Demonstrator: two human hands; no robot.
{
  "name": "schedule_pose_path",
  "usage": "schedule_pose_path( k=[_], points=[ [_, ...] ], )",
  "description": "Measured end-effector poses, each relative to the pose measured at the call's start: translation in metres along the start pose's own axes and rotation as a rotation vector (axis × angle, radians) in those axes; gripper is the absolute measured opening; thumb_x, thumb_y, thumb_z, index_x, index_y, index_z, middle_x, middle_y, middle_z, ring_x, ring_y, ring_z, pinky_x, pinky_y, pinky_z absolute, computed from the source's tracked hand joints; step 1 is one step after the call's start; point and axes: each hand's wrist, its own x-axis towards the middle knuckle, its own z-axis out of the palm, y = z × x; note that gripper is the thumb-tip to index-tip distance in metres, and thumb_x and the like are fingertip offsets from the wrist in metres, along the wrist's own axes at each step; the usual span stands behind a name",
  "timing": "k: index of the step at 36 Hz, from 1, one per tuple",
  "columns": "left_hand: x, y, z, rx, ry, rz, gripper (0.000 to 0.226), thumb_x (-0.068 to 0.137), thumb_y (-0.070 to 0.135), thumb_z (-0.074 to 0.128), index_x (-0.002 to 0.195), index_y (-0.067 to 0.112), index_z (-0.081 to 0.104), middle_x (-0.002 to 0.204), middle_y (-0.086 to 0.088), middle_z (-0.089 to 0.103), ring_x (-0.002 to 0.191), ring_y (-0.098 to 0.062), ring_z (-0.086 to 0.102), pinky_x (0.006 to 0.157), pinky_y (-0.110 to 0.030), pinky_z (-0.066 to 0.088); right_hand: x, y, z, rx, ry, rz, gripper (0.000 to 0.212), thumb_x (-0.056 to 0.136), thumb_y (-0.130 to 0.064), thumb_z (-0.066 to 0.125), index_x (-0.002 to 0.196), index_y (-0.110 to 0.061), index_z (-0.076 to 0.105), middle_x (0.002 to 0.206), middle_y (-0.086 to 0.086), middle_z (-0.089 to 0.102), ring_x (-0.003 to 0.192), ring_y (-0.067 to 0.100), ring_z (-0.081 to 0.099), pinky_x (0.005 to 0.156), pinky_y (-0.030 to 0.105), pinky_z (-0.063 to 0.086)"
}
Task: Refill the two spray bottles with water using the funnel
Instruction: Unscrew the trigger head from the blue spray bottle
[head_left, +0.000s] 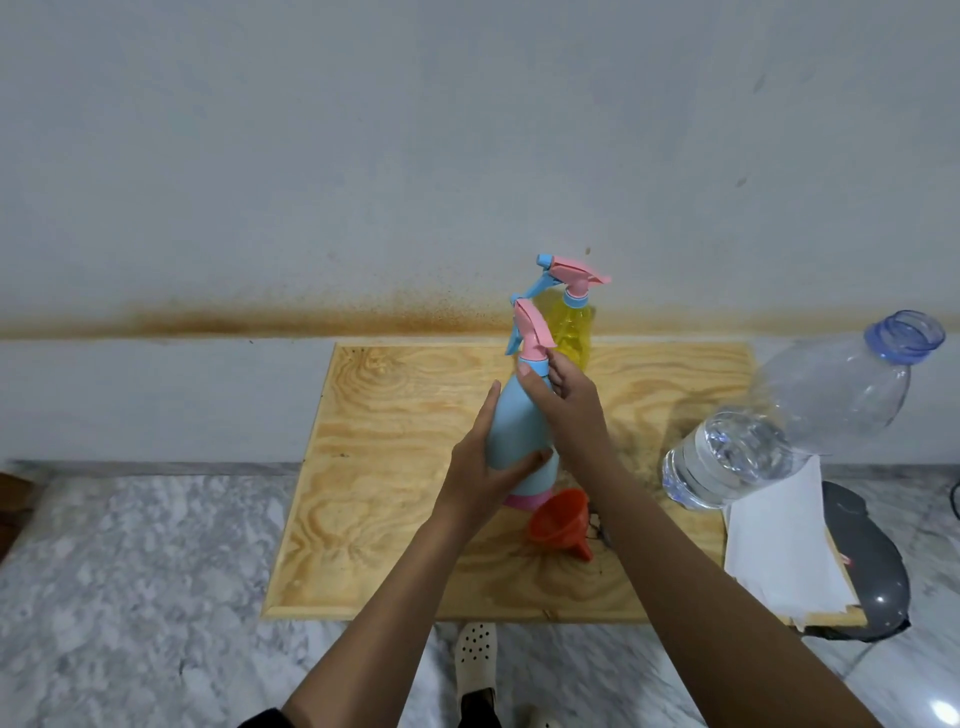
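A light blue spray bottle (517, 431) with a pink base and a pink trigger head (531, 332) stands on the wooden board (395, 426). My left hand (485, 467) grips its body from the left. My right hand (563, 400) pinches the blue collar under the trigger head. Behind it stands a yellow spray bottle (571, 327) with a pink head, near the wall. An orange funnel (561, 522) lies on its side on the board just right of the blue bottle's base. A large clear water bottle (769, 431), uncapped and partly filled, stands at the right.
White sheets of paper (779, 540) lie on the board's right end over a dark grey object (872, 577). The board rests on a marble floor (130, 571) against a stained grey wall. A foot in a white clog (475, 660) shows below the board.
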Motion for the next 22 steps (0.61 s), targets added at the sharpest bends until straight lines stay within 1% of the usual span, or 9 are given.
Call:
schedule_pose_path(
  k=[2, 3, 5, 7, 10, 14, 17, 20, 22],
  points=[
    [0.000, -0.001, -0.001, 0.009, -0.002, 0.008, 0.093, 0.077, 0.037, 0.076, 0.150, 0.034, 0.018, 0.134, 0.026, 0.042, 0.116, 0.010, 0.050, 0.088, -0.020, 0.051, -0.001, -0.001, 0.002, -0.006, 0.046, 0.021, 0.042, 0.082, -0.024, 0.070, 0.118, -0.011, 0.053, 0.114, 0.002, 0.064, 0.105, 0.015, 0.061, 0.090, 0.031, 0.049],
    [-0.001, -0.001, -0.002, 0.012, -0.003, 0.010, 0.094, 0.076, 0.039, 0.076, 0.150, 0.033, 0.018, 0.135, 0.024, 0.042, 0.116, 0.008, 0.051, 0.089, -0.021, 0.052, 0.000, -0.002, 0.003, -0.015, 0.091, 0.021, 0.044, 0.078, -0.026, 0.074, 0.115, -0.012, 0.053, 0.112, 0.002, 0.063, 0.104, 0.017, 0.062, 0.090, 0.032, 0.050],
    [-0.001, -0.001, -0.003, 0.019, 0.002, 0.002, 0.096, 0.073, 0.045, 0.074, 0.150, 0.034, 0.017, 0.133, 0.024, 0.043, 0.114, 0.010, 0.051, 0.088, -0.022, 0.052, 0.001, -0.004, 0.005, -0.035, 0.159, 0.011, 0.041, 0.074, -0.026, 0.077, 0.105, -0.012, 0.054, 0.103, 0.001, 0.063, 0.097, 0.020, 0.063, 0.086, 0.033, 0.052],
    [-0.002, -0.002, -0.004, 0.030, 0.005, -0.005, 0.098, 0.070, 0.053, 0.072, 0.149, 0.035, 0.017, 0.132, 0.025, 0.042, 0.110, 0.014, 0.050, 0.086, -0.019, 0.052, 0.002, -0.005, 0.007, -0.034, 0.177, -0.004, 0.036, 0.074, -0.023, 0.078, 0.100, -0.011, 0.057, 0.097, 0.001, 0.064, 0.093, 0.018, 0.063, 0.083, 0.028, 0.052],
    [-0.003, -0.006, -0.005, 0.053, 0.002, -0.003, 0.101, 0.066, 0.062, 0.069, 0.149, 0.038, 0.016, 0.128, 0.038, 0.036, 0.108, 0.022, 0.046, 0.083, -0.012, 0.049, 0.002, -0.005, 0.007, -0.036, 0.177, -0.023, 0.029, 0.077, -0.020, 0.075, 0.101, -0.012, 0.061, 0.098, -0.001, 0.066, 0.093, 0.013, 0.061, 0.080, 0.018, 0.048],
    [-0.004, -0.012, -0.006, 0.097, 0.006, -0.018, 0.100, 0.067, 0.058, 0.072, 0.148, 0.042, 0.015, 0.136, 0.032, 0.034, 0.116, 0.013, 0.043, 0.089, -0.014, 0.046, 0.004, -0.011, 0.004, 0.014, 0.181, -0.040, 0.025, 0.081, -0.015, 0.071, 0.104, -0.009, 0.062, 0.101, 0.003, 0.067, 0.095, 0.013, 0.062, 0.078, 0.017, 0.048],
    [-0.006, -0.018, -0.007, 0.127, 0.000, -0.029, 0.098, 0.071, 0.051, 0.076, 0.146, 0.047, 0.013, 0.129, 0.040, 0.034, 0.112, 0.018, 0.041, 0.085, -0.009, 0.044, 0.008, -0.022, 0.001, 0.111, 0.173, -0.057, 0.022, 0.083, -0.012, 0.068, 0.104, -0.015, 0.061, 0.106, 0.007, 0.068, 0.101, 0.015, 0.063, 0.081, 0.017, 0.051],
    [-0.007, -0.025, -0.006, 0.155, -0.004, -0.048, 0.098, 0.075, 0.044, 0.077, 0.147, 0.044, 0.012, 0.135, 0.025, 0.037, 0.120, -0.003, 0.044, 0.093, -0.027, 0.048, 0.015, -0.037, -0.002, 0.199, 0.178, -0.108, 0.022, 0.084, -0.009, 0.066, 0.105, -0.012, 0.060, 0.110, 0.014, 0.066, 0.106, 0.022, 0.062, 0.082, 0.018, 0.051],
    [-0.009, -0.030, -0.006, 0.171, -0.011, -0.061, 0.098, 0.075, 0.045, 0.076, 0.147, 0.044, 0.011, 0.135, 0.019, 0.036, 0.120, -0.009, 0.044, 0.093, -0.033, 0.049, 0.019, -0.049, -0.005, 0.243, 0.167, -0.174, 0.023, 0.086, -0.005, 0.063, 0.108, -0.007, 0.058, 0.110, 0.018, 0.064, 0.108, 0.025, 0.061, 0.079, 0.014, 0.050]
  ],
)
